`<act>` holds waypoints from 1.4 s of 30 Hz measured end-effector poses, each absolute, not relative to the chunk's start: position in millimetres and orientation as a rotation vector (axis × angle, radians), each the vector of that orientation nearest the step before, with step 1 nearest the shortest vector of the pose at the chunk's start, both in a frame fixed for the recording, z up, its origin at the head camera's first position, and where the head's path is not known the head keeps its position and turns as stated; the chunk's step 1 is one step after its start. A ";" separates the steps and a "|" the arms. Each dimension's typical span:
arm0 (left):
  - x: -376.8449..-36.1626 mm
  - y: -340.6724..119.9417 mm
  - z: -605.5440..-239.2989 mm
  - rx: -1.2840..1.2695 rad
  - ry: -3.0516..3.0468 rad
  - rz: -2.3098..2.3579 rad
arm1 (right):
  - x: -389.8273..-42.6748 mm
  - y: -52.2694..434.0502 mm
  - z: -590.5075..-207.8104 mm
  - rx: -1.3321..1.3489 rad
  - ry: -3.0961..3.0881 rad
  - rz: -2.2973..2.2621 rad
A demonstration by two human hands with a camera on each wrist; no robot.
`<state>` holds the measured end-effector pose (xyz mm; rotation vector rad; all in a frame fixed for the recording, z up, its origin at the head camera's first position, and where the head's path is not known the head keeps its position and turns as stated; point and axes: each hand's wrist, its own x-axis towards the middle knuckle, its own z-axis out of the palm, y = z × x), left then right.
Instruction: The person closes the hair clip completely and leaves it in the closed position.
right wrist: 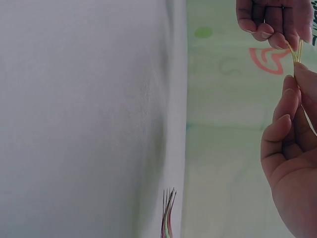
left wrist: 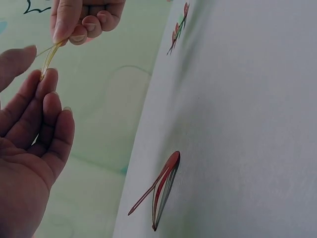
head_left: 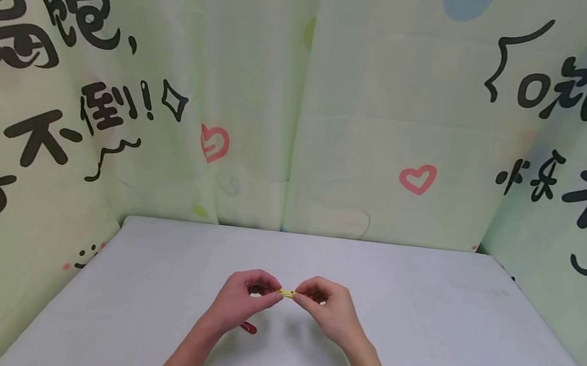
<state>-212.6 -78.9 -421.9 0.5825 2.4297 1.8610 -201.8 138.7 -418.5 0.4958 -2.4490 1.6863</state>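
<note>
A slim yellow snap hair clip spans the gap between both hands, held above the white table. My right hand pinches its joined end between thumb and fingers. At the other end, my left hand holds the two prongs, which stand apart. In the left wrist view, the left thumb meets one thin prong of the yellow clip while a fingertip meets the other. A red hair clip lies on the table below the left hand, its parts spread.
Several slim clips in mixed colours show low in the right wrist view. Red and green ones appear at the top of the left wrist view. A printed curtain rises behind the white table and along its sides.
</note>
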 end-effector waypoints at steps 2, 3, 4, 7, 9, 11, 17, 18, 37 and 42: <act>-212.8 -78.9 -421.6 0.574 2.445 1.854 | -201.9 138.0 -418.9 0.500 -2.443 1.684; -213.5 -78.9 -422.0 0.572 2.448 1.851 | -201.9 137.7 -419.1 0.501 -2.443 1.681; -213.9 -78.9 -422.3 0.564 2.450 1.845 | -201.8 137.5 -419.4 0.501 -2.444 1.679; -215.1 -78.9 -422.4 0.541 2.450 1.835 | -201.7 137.1 -419.9 0.496 -2.450 1.659; -215.7 -79.0 -422.1 0.522 2.448 1.831 | -201.6 136.6 -419.8 0.498 -2.450 1.648; -215.5 -79.3 -421.6 0.505 2.452 1.826 | -201.6 135.9 -419.6 0.498 -2.449 1.636; -214.4 -79.8 -420.8 0.449 2.474 1.809 | -201.7 131.9 -420.6 0.524 -2.432 1.620; -214.1 -79.4 -420.6 0.433 2.475 1.809 | -201.3 131.1 -421.0 0.525 -2.432 1.606; -206.4 -65.0 -418.9 0.300 2.608 1.785 | -200.8 127.1 -423.6 0.455 -2.422 1.565; -207.2 -66.4 -418.6 0.298 2.583 1.793 | -202.1 128.0 -424.7 0.439 -2.430 1.549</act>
